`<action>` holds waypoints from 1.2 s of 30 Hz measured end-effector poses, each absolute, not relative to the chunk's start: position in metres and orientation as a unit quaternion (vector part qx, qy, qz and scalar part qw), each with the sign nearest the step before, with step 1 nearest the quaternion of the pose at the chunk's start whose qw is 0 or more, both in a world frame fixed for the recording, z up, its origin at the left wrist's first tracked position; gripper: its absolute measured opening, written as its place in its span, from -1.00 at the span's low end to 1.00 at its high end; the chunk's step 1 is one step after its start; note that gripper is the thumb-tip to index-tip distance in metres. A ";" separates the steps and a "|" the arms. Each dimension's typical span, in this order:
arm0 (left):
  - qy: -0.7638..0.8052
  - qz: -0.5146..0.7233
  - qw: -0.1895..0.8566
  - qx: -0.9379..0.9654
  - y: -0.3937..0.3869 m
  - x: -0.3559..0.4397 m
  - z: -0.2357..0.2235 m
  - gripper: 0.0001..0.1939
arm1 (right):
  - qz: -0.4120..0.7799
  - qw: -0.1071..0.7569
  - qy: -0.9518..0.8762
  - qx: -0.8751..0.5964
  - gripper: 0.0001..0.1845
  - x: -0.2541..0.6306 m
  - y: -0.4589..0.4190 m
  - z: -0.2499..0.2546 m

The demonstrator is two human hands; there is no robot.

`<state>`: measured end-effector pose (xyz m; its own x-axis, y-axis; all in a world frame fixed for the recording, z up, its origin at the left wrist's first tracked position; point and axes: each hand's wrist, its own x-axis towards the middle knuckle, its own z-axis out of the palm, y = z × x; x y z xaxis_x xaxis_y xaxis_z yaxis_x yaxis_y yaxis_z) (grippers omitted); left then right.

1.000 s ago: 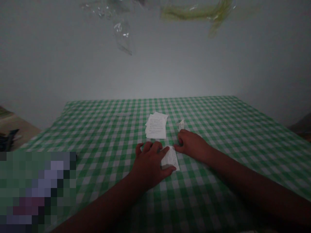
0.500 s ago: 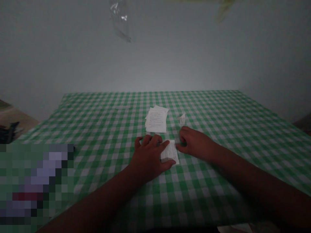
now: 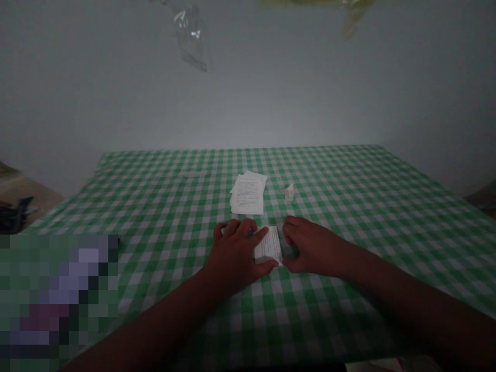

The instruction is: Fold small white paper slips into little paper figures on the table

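midway along the green gingham counter [image 3: 360,181], the left hand [image 3: 236,253] and the right hand [image 3: 315,247] press in on a folded white paper [image 3: 269,245] from either side (its edges nearly hidden by fingers), just in front of a loose stack of printed sheets [image 3: 247,194] and a small paper scrap [image 3: 289,193].

Bare left hand [image 3: 234,256], bare right hand [image 3: 315,247], slim fingers [image 3: 242,226], long bare left forearm [image 3: 155,324], long bare right forearm [image 3: 418,305], both tapering toward the wrists, nails too dark to make out
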<state>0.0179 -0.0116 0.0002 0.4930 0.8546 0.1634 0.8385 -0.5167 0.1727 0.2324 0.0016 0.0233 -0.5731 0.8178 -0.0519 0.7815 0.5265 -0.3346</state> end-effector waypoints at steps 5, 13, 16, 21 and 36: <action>0.489 0.110 0.033 0.865 -0.011 0.018 0.000 -0.32 | 0.153 0.085 -0.856 -0.486 -0.72 0.231 0.008 0.012; 0.487 0.106 0.025 0.866 -0.011 0.018 -0.001 -0.32 | 0.106 0.101 -0.823 -0.549 -0.70 0.232 0.035 0.002; 0.488 0.106 0.023 0.866 -0.011 0.018 0.000 -0.33 | 0.093 0.098 -0.814 -0.565 -0.70 0.231 0.044 0.000; 0.487 0.107 0.025 0.866 -0.010 0.018 0.001 -0.32 | 0.080 0.093 -0.813 -0.569 -0.70 0.229 0.046 0.000; 0.490 0.111 0.030 0.864 -0.009 0.017 0.000 -0.31 | 0.169 0.018 -0.875 -0.453 -0.71 0.230 0.007 0.027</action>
